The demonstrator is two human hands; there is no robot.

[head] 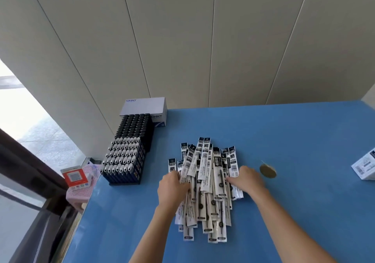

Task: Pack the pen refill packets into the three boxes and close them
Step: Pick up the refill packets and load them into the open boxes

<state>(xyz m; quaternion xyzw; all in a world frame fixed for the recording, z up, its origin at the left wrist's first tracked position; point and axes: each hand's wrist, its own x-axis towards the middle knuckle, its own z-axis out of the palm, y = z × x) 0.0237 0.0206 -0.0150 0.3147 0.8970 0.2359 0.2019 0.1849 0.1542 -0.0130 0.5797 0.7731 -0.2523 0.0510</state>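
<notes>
A loose pile of long white pen refill packets (209, 173) with dark tops lies fanned out on the blue table (304, 141). My left hand (172, 187) presses against the pile's left side, fingers curled onto the packets. My right hand (246, 178) rests against the pile's right side, fingers touching the outer packets. Both hands flank the pile; neither lifts a packet. A small white box (365, 166) with printed labels sits at the table's right edge, partly cut off by the frame.
Two racks of lighters, one with black tops (135, 129) and one with silver tops (123, 159), stand at the table's left edge. A white CHNT box (146, 106) sits behind them. A brown worn spot (267, 171) marks the table. Beyond the left edge are a red and white item (74, 176) and a doorway.
</notes>
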